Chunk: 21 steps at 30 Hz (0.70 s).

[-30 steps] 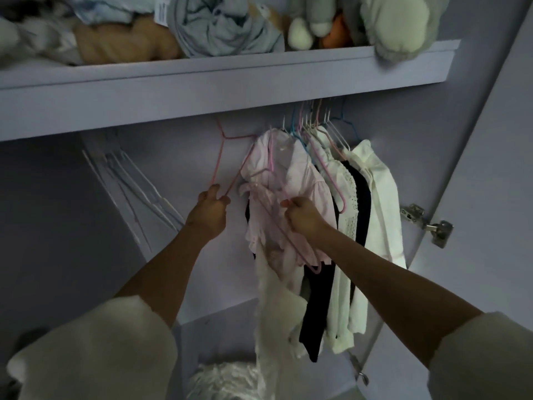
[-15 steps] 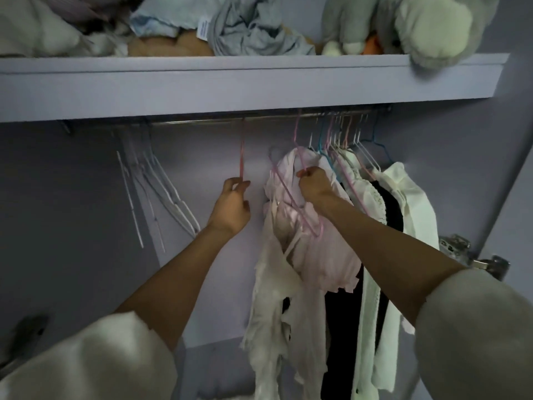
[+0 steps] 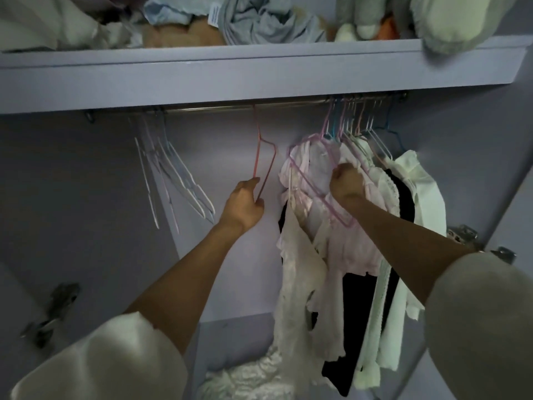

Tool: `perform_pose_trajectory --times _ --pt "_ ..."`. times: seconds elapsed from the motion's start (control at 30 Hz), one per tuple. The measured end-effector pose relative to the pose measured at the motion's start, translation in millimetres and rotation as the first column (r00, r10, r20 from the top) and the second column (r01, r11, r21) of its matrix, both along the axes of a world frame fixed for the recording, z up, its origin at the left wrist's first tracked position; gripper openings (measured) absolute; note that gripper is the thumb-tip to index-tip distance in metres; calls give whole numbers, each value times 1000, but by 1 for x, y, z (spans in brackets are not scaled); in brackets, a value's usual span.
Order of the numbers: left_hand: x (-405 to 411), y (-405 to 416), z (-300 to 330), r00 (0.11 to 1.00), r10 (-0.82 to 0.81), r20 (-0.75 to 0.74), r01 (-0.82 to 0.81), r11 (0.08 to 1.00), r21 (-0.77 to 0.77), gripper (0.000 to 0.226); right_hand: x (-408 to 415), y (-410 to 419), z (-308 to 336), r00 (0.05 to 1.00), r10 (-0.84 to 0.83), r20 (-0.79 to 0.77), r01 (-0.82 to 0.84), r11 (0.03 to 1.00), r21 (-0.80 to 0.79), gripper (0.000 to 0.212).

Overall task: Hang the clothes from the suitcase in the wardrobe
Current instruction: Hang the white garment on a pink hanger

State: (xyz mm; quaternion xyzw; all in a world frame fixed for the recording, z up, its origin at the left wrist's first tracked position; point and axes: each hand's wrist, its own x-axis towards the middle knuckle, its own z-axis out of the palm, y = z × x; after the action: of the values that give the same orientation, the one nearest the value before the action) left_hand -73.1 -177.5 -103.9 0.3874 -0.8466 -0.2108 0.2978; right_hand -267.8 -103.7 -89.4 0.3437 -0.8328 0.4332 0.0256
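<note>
A crumpled grey-blue cloth point(image 3: 265, 27) lies mid-shelf on the lilac shelf point(image 3: 259, 73), a tan plush toy point(image 3: 178, 39) just left of it. A grey-green plush toy point(image 3: 450, 21) overhangs the shelf's right front edge.

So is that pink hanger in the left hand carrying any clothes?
No, the pink hanger hooked on the rail is bare wire; the left hand holds its lower end.

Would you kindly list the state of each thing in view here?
left hand: holds empty pink hanger
pink hanger: bare, hooked on rail
right hand: grips pink garment
pink garment: on lilac hanger, hooked on rail
white hangers: bare, hanging
wardrobe door: open
</note>
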Motion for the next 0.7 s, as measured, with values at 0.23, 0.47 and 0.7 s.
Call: perform_pose_trajectory --times 0.23,0.47,0.7 --pt "25 40 -4 990 121 75 -117 992 -51 49 37 60 -26 964 150 -220 -121 983 141 45" --pt "65 119 -47 987 123 99 -131 988 79 48 93 138 -75 939 249 -237 -228 967 114 43" --pt "123 245 -117 953 268 141 -298 916 270 46 157 232 -148 823 547 154 -567 772 288 38"
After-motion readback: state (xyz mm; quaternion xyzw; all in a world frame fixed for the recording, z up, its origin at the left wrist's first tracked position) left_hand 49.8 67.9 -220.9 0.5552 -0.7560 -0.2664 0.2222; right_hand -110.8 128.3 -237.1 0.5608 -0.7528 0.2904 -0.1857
